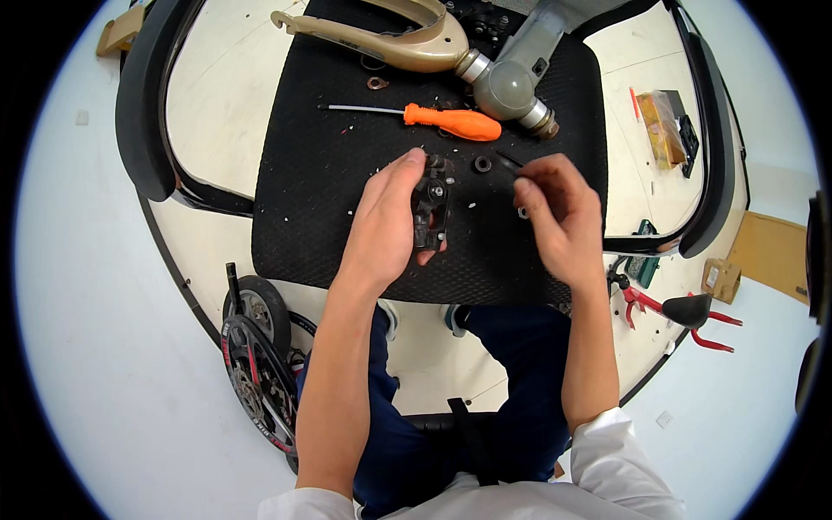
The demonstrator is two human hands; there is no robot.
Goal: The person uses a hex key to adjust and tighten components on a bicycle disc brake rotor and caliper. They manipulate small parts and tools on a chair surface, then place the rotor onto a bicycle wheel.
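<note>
My left hand (386,221) is wrapped round a black mechanical part (431,208) with several silver screws on its face, held upright over the chair seat. To its right, my right hand (562,212) has its thumb and fingers pinched on a thin dark piece (510,159); its exact kind cannot be made out. Between the hands a small black ring (483,164) lies on the seat. A small silver nut-like piece (523,212) shows beside my right thumb, partly covered. Just beyond both hands lies an orange-handled screwdriver (455,120), its shaft pointing left.
The black mesh chair seat (321,217) carries a beige fork (407,48) with a grey joint, and a small metal washer (377,83). Armrests (143,113) rise on both sides. On the floor are a wheel assembly (251,364), a red frame part (637,299) and boxes (721,279).
</note>
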